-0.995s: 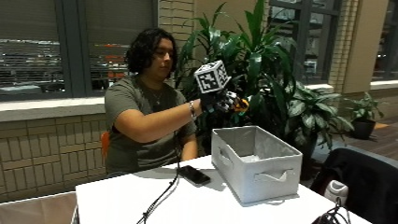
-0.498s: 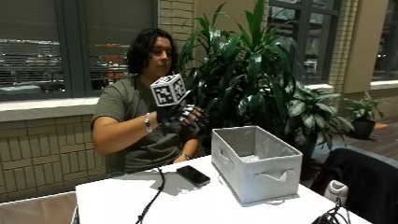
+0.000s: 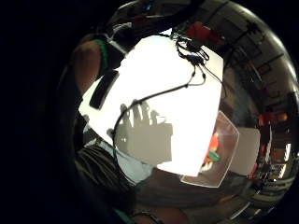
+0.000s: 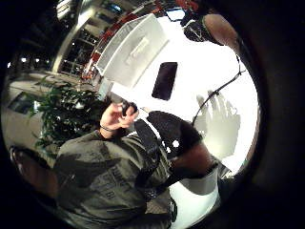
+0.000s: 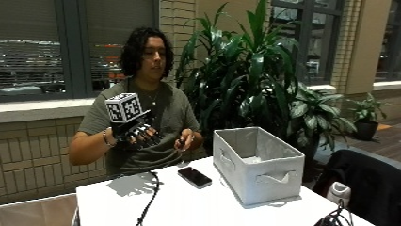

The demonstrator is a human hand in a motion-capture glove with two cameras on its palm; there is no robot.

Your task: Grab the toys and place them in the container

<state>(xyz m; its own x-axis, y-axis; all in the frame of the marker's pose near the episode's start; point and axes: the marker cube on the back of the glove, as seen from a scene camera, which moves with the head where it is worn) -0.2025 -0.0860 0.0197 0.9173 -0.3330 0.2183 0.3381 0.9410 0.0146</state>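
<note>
My gloved right hand (image 5: 139, 135) is raised above the near side of the white tabletop (image 5: 188, 202), palm down, with the fingers spread and relaxed, and it holds nothing. The container (image 5: 260, 165) stands well apart, toward my left, on the far side of the black phone (image 5: 194, 176). It is a grey fabric box, rectangular, with soft walls and a cut handle, and its long axis runs away from me. In the little finger side palm view I see orange and green toys (image 3: 212, 149) inside it. I see no other toy on the tabletop. My bare left hand (image 5: 185, 139), which pinches something small and dark, is nearer to the container
</note>
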